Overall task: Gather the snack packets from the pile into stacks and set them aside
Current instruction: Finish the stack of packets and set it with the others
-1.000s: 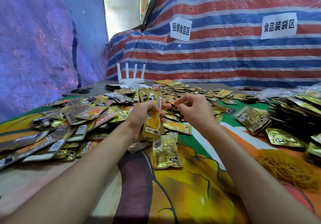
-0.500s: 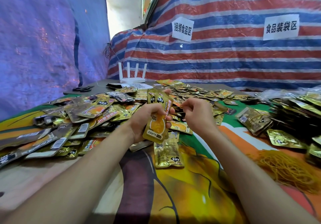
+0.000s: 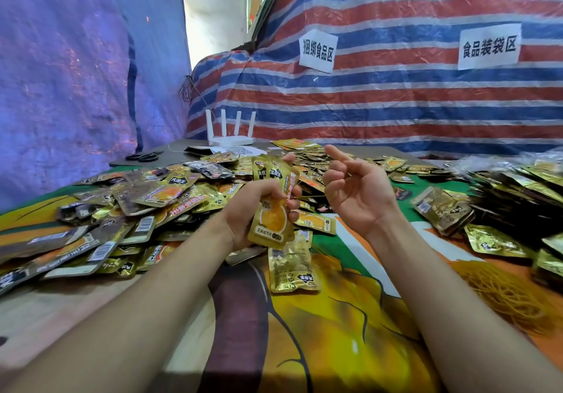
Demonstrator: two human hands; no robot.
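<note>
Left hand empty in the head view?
No, the left hand grips a stack of snack packets, whose tops fan out above its fingers.

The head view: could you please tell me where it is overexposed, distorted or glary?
Head view throughout: the white-lit gap up top is blown out; wide-angle distortion bows the red, white and blue striped tarpaulin; glare flecks the loose gold foil snack packets; the gold packet stack in the left hand's grip is sharp.
</note>
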